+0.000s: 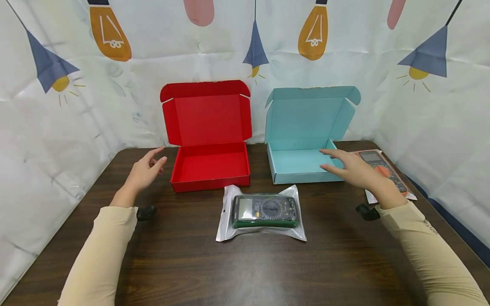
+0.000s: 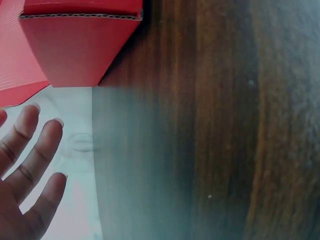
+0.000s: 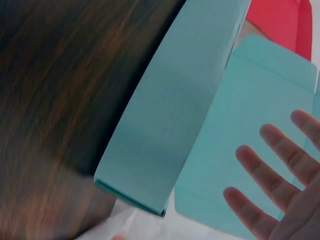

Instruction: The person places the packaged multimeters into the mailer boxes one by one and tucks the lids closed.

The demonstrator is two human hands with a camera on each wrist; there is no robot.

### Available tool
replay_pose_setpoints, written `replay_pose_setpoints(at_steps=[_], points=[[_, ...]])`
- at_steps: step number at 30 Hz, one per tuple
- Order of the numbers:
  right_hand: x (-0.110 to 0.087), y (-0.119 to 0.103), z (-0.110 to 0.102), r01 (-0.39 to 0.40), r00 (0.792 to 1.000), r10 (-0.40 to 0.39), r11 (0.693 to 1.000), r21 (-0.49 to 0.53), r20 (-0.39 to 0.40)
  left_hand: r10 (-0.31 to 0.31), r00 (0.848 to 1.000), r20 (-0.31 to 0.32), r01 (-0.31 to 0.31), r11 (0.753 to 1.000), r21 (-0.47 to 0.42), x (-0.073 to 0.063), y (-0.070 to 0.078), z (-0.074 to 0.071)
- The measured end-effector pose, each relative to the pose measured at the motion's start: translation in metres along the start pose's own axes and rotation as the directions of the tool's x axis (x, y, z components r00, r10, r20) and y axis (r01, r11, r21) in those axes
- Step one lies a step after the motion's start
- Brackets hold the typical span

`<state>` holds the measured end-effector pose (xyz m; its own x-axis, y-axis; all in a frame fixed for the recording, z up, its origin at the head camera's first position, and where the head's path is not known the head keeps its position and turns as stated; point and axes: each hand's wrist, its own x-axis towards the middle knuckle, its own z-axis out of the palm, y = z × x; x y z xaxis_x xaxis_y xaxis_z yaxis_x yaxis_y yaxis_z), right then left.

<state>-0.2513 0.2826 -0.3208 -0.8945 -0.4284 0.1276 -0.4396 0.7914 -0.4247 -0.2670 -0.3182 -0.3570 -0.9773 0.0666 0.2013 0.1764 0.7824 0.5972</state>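
My left hand [image 1: 144, 170] hovers left of an open red box [image 1: 209, 183], its fingers spread and holding nothing. In the left wrist view, its fingers [image 2: 42, 150] show below the red box's side wall [image 2: 75, 47]. My right hand [image 1: 354, 168] is over the right side of an open light-blue box [image 1: 306, 177], with fingers extended and nothing held. The right wrist view shows those spread fingers [image 3: 267, 172] in front of the blue lid [image 3: 240, 120]. Between the arms lies a dark green multimeter [image 1: 265, 210] inside a clear, silvery plastic bag [image 1: 226, 231].
An orange-edged multimeter [image 1: 377, 163] in a bag lies at the table's right edge, partly behind my right hand. Both boxes stand at the back of the dark wooden table [image 1: 245, 272] with lids raised. A white patterned cloth [image 1: 214, 51] hangs behind and beside them.
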Motion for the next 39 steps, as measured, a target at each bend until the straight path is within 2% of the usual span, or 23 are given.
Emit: replay_pose_setpoints(at_steps=[7, 15, 21, 39], points=[[0.003, -0.007, 0.010, 0.060, 0.998, -0.061, 0.998, 0.036, 0.018, 0.030, 0.998, 0.060, -0.026, 0.997, -0.070, 0.000, -0.001, 0.005], [0.005, -0.021, 0.026, 0.106, 0.992, -0.110, 0.991, 0.079, 0.058, 0.024, 0.993, 0.112, -0.018, 0.998, -0.053, 0.001, -0.002, 0.009], [0.008, -0.033, 0.037, 0.161, 0.983, -0.166, 0.985, 0.060, 0.078, 0.014, 0.986, 0.167, -0.006, 0.999, -0.044, 0.002, -0.003, 0.009], [0.013, -0.071, 0.071, 0.297, 0.922, -0.305, 0.952, 0.070, 0.239, 0.028, 0.974, 0.225, -0.015, 0.998, -0.058, 0.004, -0.005, 0.013]])
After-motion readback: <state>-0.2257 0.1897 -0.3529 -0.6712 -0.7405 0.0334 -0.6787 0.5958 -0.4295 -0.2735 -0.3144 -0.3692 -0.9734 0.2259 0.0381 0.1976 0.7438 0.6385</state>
